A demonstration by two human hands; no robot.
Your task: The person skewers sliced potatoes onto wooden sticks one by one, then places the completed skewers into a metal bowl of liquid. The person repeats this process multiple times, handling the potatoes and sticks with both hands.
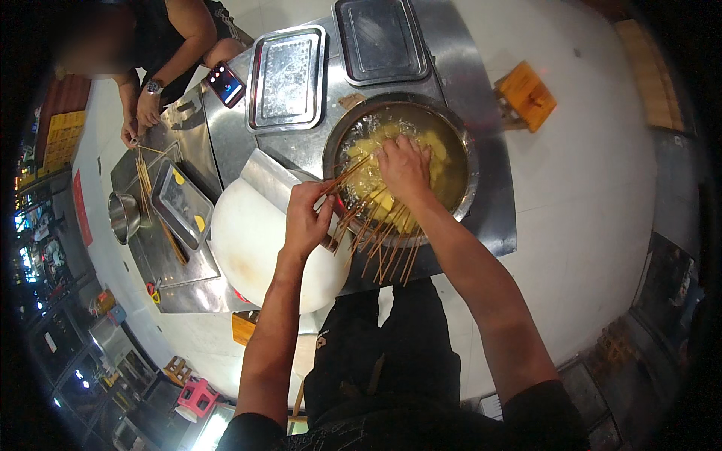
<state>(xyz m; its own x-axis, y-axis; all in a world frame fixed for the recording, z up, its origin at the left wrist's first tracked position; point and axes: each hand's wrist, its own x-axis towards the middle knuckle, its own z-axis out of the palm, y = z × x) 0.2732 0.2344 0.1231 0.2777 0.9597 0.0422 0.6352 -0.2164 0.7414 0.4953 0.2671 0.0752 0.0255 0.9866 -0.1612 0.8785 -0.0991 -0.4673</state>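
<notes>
A large round metal basin (459,206) holds water and many pale yellow slices (437,147), which look like potato. My right hand (405,166) is down among the slices, its fingertips partly hidden by water. Wooden skewers (389,239) fan out over the basin's near rim, some with slices on their far ends. At the basin's left side my left hand (309,214) grips a few skewers (354,172) whose tips reach towards my right hand. Under my left hand lie a round white cutting board (265,242) and a cleaver with a broad metal blade (269,176) and a wooden handle (329,243).
Two metal trays (286,79) (383,42) stand behind the basin, near a phone (225,84). At left, another person's hands (141,115) hold a skewer above a small tray (181,203), loose skewers and a metal bowl (124,217). Scissors (154,291) lie at the table's edge.
</notes>
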